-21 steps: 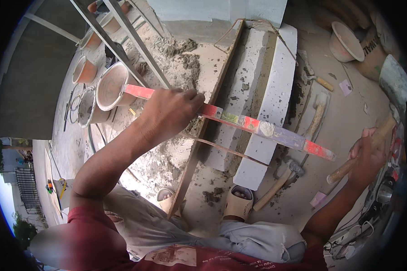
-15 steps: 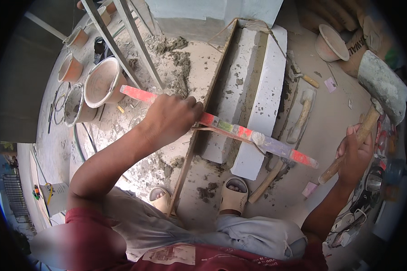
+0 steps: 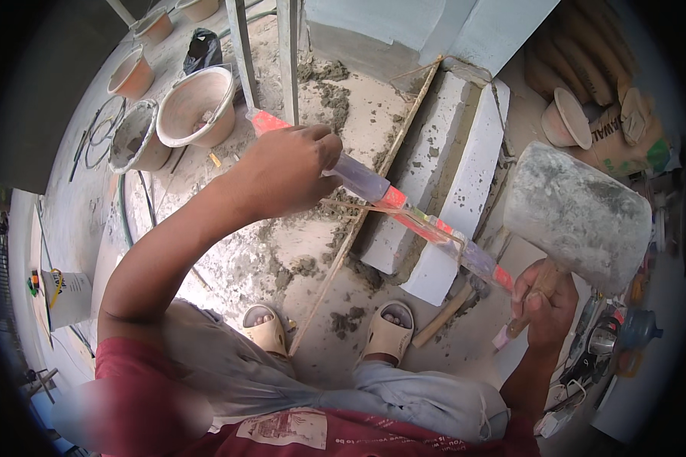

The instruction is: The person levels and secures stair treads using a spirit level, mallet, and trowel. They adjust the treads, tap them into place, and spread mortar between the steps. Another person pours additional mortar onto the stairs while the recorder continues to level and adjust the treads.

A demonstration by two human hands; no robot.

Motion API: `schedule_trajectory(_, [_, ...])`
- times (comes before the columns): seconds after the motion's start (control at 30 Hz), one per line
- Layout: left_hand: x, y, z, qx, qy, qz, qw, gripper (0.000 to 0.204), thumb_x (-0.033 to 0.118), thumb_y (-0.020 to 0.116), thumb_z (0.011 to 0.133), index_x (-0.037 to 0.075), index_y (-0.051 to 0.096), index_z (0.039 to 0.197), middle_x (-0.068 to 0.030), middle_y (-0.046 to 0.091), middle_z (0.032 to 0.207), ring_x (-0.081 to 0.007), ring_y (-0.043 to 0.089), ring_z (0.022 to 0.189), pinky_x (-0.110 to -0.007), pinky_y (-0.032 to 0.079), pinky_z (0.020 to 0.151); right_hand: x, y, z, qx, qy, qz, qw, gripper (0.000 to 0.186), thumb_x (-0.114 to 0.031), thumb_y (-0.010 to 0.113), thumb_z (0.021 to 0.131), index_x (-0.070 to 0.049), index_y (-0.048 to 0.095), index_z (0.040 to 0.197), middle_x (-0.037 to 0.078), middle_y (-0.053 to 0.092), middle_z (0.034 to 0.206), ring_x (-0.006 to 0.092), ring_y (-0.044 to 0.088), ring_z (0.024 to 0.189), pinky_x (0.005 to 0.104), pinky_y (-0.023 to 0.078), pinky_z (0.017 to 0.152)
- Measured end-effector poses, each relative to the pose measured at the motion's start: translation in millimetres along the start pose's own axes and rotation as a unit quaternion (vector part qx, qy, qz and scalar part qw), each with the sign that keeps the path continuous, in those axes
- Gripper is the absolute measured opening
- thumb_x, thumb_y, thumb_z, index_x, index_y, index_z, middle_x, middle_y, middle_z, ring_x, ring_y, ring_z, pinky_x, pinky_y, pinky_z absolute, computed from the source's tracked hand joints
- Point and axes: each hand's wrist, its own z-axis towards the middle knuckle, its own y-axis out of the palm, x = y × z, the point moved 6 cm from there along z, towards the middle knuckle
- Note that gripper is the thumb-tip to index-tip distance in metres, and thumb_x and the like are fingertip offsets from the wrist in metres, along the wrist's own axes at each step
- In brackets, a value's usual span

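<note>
My left hand (image 3: 293,167) is closed around a red and purple spirit level (image 3: 366,179), near its far left end. The level slants down to the right above two long white blocks, the left block (image 3: 411,179) and the right block (image 3: 465,198); whether it touches them I cannot tell. Wet mortar (image 3: 438,206) fills the gap between the blocks. In my right hand (image 3: 545,305) is the wooden handle of a large grey mallet (image 3: 579,213), its head raised and smeared with cement. The level's right end is close to this hand.
A long wooden strip (image 3: 389,171) runs along the blocks' left side. Buckets, including a large one (image 3: 198,107), stand at the left beside metal posts (image 3: 288,61). Another bucket (image 3: 565,118) and sacks (image 3: 579,53) are at the far right. A wooden-handled tool (image 3: 442,316) lies near my right foot.
The mallet has swung inward to the left, closer to the level's right end. The view has shifted, and my left hand still grips the level, now tilted more steeply.
</note>
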Motion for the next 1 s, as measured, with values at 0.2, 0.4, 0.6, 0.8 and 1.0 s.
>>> schedule_trajectory(0.2, [21,89,-37,-0.435,-0.035,-0.103,0.894,0.072,0.059,0.067,0.085,-0.008,0.065,0.112,-0.0239,0.071,0.099,-0.0368,0.069,0.098,-0.042,0.053,0.088,7,84,-7,-0.246,0.033,-0.137,0.959,0.047,-0.016,0.071,0.090,0.004,0.053,0.129,0.020,0.070,0.096,0.0267,0.071,0.080,0.0399,0.056,0.074])
schedule_trajectory(0.4, [34,176,-50,-0.156,0.147,-0.409,0.887,0.045,0.023,0.072,0.089,0.006,0.060,0.129,-0.0186,0.062,0.127,-0.0369,0.057,0.121,-0.045,0.045,0.105,30,129,-13,-0.241,-0.076,-0.166,0.953,0.055,-0.015,0.066,0.094,0.002,0.044,0.142,0.025,0.067,0.103,0.0412,0.069,0.089,0.0444,0.056,0.072])
schedule_trajectory(0.6, [53,152,-40,-0.073,0.158,-0.313,0.933,0.041,0.015,0.062,0.093,0.007,0.057,0.133,-0.0191,0.059,0.130,-0.0354,0.055,0.124,-0.042,0.043,0.108,45,128,-6,-0.218,-0.022,-0.203,0.954,0.059,-0.009,0.066,0.093,0.005,0.042,0.144,0.030,0.064,0.116,0.0443,0.067,0.100,0.0440,0.054,0.085])
schedule_trajectory(0.8, [41,172,-56,-0.057,0.194,-0.466,0.862,0.053,0.017,0.070,0.093,0.006,0.050,0.141,-0.0186,0.046,0.147,-0.0324,0.041,0.139,-0.044,0.028,0.119,37,132,-10,-0.208,-0.094,-0.230,0.946,0.061,-0.010,0.071,0.088,0.002,0.048,0.143,0.017,0.058,0.081,0.0317,0.060,0.068,0.0421,0.049,0.062])
schedule_trajectory(1.0, [36,191,-53,-0.127,0.114,-0.408,0.897,0.056,0.018,0.071,0.093,0.006,0.049,0.143,-0.0171,0.047,0.147,-0.0308,0.041,0.139,-0.041,0.028,0.119,43,136,-8,-0.200,-0.127,-0.264,0.935,0.062,-0.010,0.072,0.086,0.000,0.050,0.143,0.014,0.056,0.078,0.0299,0.058,0.064,0.0407,0.047,0.056])
